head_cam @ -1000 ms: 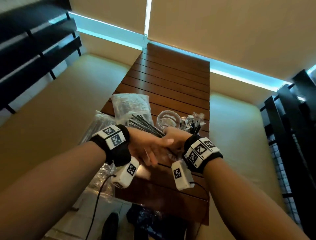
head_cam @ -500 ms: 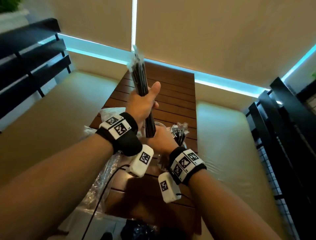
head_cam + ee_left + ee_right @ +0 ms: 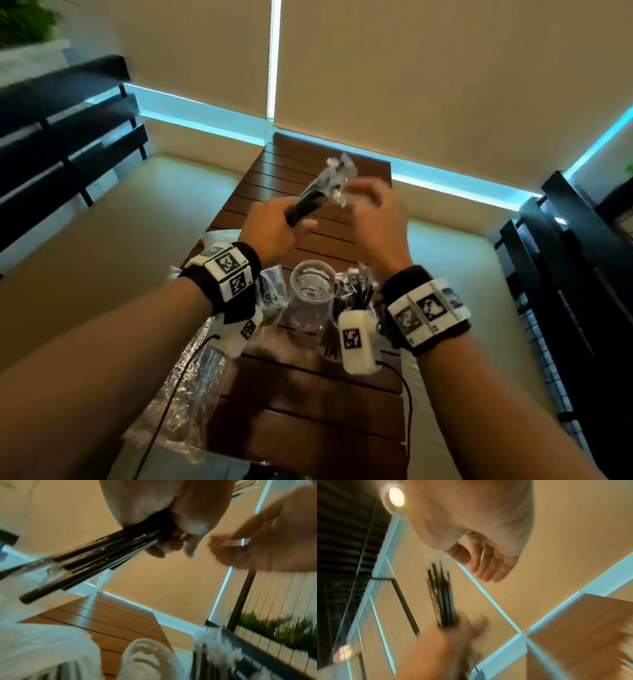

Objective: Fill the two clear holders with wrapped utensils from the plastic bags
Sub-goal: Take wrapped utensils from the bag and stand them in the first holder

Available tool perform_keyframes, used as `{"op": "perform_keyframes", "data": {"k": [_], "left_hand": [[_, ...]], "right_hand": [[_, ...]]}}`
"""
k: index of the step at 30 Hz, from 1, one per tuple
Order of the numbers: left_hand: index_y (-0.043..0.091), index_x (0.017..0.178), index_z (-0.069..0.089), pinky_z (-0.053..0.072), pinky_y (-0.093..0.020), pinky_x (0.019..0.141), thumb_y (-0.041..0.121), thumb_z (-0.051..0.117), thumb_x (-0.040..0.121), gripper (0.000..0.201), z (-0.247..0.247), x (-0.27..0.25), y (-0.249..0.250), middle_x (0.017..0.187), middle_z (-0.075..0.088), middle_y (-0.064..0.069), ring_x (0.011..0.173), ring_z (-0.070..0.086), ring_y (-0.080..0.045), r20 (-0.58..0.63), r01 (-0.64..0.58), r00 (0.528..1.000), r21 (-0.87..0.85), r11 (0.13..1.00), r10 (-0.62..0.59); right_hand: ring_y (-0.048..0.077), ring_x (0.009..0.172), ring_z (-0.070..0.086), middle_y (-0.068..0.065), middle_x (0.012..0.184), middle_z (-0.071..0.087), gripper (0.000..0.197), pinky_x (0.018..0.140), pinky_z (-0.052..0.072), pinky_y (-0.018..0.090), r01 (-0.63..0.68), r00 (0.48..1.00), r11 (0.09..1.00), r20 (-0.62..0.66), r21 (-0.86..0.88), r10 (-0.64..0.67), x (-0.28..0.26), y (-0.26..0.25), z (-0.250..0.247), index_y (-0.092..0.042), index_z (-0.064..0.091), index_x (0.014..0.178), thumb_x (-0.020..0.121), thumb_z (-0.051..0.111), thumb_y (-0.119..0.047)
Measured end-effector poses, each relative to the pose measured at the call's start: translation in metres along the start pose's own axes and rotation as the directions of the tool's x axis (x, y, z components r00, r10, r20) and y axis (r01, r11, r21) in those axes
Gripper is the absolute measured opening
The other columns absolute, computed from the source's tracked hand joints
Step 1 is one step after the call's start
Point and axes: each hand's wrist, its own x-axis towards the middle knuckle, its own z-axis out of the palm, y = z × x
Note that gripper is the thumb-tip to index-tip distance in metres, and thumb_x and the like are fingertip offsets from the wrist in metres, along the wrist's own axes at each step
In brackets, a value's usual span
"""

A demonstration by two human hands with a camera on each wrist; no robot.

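Note:
My left hand [image 3: 274, 226] grips a bundle of black wrapped utensils [image 3: 306, 204] above the table, tilted up and to the right, its clear wrapper ends at the top. In the left wrist view the bundle [image 3: 89, 561] sticks out below my fist. My right hand [image 3: 373, 212] is raised beside the wrapper ends, fingers relaxed and holding nothing [image 3: 488, 566]. Below stands an empty clear holder [image 3: 311, 294]. To its right a second holder [image 3: 359, 298] with wrapped utensils is partly hidden by my right wrist camera.
Crinkled plastic bags [image 3: 191, 387] lie at the left of the slatted wooden table [image 3: 308, 411], another bag [image 3: 270, 287] beside the empty holder. Cushioned benches [image 3: 102, 257] flank the table. A black railing [image 3: 565, 274] stands at the right.
The hands rose from the table with the bundle. Since half a second ago the bundle has tipped to the right, and my right hand has left its lower end and moved up beside its top.

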Motion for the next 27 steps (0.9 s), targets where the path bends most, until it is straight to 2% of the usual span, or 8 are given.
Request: {"op": "perform_keyframes", "data": {"k": [3,6,8,12,16,19,24,27], "left_hand": [[0.017,0.091,0.07,0.046,-0.03,0.066,0.035,0.072,0.085,0.018,0.003,-0.006,-0.011,0.074,0.067,0.0,0.071,0.06,-0.019,0.077,-0.03,0.997,0.131,0.991,0.02],[0.022,0.075,0.063,0.041,-0.025,0.058,0.033,0.074,0.082,0.017,0.011,-0.003,0.0,0.065,0.061,0.006,0.064,0.055,-0.014,0.093,-0.061,0.994,0.095,0.994,0.052],[0.028,0.063,0.051,0.034,-0.022,0.053,0.025,0.067,0.085,0.027,0.018,0.0,0.007,0.059,0.051,0.013,0.059,0.051,-0.012,0.142,-0.093,0.987,0.169,0.981,0.07],[0.025,0.058,0.053,0.044,-0.028,0.058,0.019,0.067,0.083,0.029,0.02,0.0,0.006,0.057,0.058,0.006,0.054,0.054,-0.009,0.107,-0.062,0.993,0.077,0.995,0.054],[0.03,0.052,0.057,0.049,-0.012,0.058,0.037,0.075,0.082,0.036,0.026,0.007,0.011,0.05,0.056,0.015,0.051,0.054,0.005,0.022,0.05,0.999,-0.228,0.972,-0.046],[0.031,0.054,0.061,0.058,-0.04,0.074,0.048,0.074,0.079,0.033,0.04,0.013,0.015,0.06,0.062,0.01,0.065,0.065,-0.015,0.011,0.131,0.99,-0.397,0.909,-0.137],[0.026,0.059,0.048,0.055,-0.036,0.076,0.062,0.069,0.07,0.043,0.072,0.007,0.021,0.053,0.058,0.011,0.063,0.067,-0.011,0.052,0.146,0.989,-0.503,0.852,-0.139],[0.023,0.061,0.048,0.05,-0.029,0.069,0.049,0.073,0.077,0.04,0.094,0.003,0.026,0.055,0.057,0.01,0.06,0.064,-0.011,0.067,0.152,0.988,-0.55,0.821,-0.138]], "right_hand": [[0.01,0.097,0.062,-0.009,0.099,0.067,0.033,0.09,0.05,0.037,0.156,0.983,0.983,-0.113,0.101,-0.145,0.013,-0.035,-0.01,-0.027,0.066,0.104,0.099,0.036,-0.039],[0.01,0.111,0.059,-0.004,0.117,0.068,0.051,0.093,0.041,0.026,0.212,0.963,0.963,0.204,-0.168,-0.177,0.01,-0.042,0.008,-0.02,0.068,0.116,0.105,0.024,-0.043],[0.015,0.106,0.063,0.002,0.112,0.071,0.055,0.096,0.046,0.033,0.205,0.953,0.95,0.268,-0.236,-0.139,0.003,-0.03,0.023,-0.019,0.073,0.109,0.105,0.024,-0.043],[0.005,0.104,0.062,-0.004,0.111,0.07,0.048,0.09,0.047,0.022,0.188,0.966,0.98,0.19,-0.058,-0.174,-0.001,-0.012,0.025,-0.02,0.07,0.113,0.103,0.028,-0.042],[0.005,0.097,0.059,-0.007,0.107,0.065,0.027,0.086,0.05,0.027,0.074,0.997,0.997,-0.017,-0.002,-0.074,0.007,0.022,0.003,-0.019,0.064,0.113,0.096,0.043,-0.015],[0.016,0.114,0.054,-0.002,0.129,0.054,0.061,0.099,0.047,0.045,-0.191,0.978,0.974,0.06,-0.123,0.199,-0.001,0.078,-0.011,-0.028,0.044,0.134,0.074,0.058,-0.03],[0.023,0.145,0.02,0.002,0.161,0.012,0.139,0.117,0.023,0.044,-0.263,0.884,0.917,0.306,-0.301,0.354,-0.049,0.145,-0.021,-0.031,-0.003,0.154,0.051,0.082,-0.069],[0.02,0.147,0.021,0.001,0.161,0.015,0.151,0.118,0.025,0.045,-0.248,0.873,0.929,0.353,-0.275,0.337,-0.07,0.174,-0.005,-0.032,-0.01,0.154,0.043,0.083,-0.074]]}}
